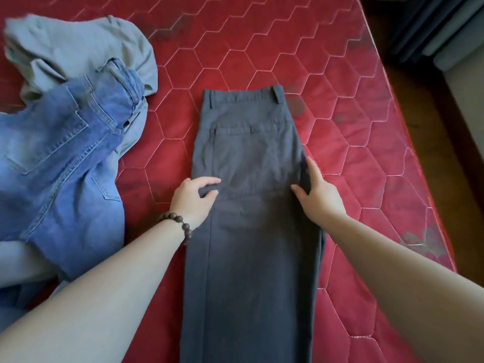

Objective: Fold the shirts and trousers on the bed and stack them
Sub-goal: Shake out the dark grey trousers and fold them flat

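Lying between both hands, grey trousers (251, 179): left hand (192, 200) seemingly pinching, right hand (318, 192) flat.

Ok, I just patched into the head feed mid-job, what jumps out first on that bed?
The dark grey trousers lie lengthwise down the middle of the red quilted mattress, legs laid together, waistband away from the camera. The left hand pinches the fabric at their left edge, and the right hand rests flat on their right edge. At far left sits an unfolded heap: blue jeans on top of a pale grey-green garment.
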`<action>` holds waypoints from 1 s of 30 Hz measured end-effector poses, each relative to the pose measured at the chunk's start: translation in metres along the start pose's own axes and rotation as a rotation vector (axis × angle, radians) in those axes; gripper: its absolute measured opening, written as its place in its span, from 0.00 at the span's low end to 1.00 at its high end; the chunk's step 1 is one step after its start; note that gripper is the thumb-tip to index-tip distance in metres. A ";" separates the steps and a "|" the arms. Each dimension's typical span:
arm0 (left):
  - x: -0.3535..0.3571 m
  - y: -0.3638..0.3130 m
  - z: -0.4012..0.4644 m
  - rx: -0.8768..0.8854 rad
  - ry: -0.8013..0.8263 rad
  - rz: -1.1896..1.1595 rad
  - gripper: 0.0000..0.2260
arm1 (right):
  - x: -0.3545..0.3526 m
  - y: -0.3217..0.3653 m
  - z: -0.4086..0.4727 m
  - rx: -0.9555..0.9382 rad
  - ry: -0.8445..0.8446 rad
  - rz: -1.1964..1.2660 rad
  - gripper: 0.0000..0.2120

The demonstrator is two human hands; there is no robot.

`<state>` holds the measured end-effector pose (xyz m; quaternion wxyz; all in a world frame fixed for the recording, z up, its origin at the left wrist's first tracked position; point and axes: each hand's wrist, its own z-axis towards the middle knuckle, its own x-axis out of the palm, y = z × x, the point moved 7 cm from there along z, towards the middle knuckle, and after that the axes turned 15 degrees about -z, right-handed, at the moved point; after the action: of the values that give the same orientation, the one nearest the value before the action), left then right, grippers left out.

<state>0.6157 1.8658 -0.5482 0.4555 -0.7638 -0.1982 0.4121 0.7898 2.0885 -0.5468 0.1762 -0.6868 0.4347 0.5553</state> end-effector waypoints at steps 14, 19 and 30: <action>-0.007 -0.059 0.108 0.114 -0.167 0.360 0.27 | -0.066 0.048 0.110 -0.042 -0.252 -0.516 0.30; 0.064 -0.046 0.079 0.337 0.072 0.615 0.26 | 0.003 0.102 0.063 -0.416 -0.244 -0.454 0.28; 0.076 -0.029 0.073 0.387 0.015 0.727 0.29 | 0.003 0.008 0.075 -0.037 -0.212 -0.582 0.28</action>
<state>0.6029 1.9706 -0.5747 0.4169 -0.6875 0.1689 0.5700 0.7379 2.1377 -0.5715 0.3597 -0.7237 0.1885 0.5580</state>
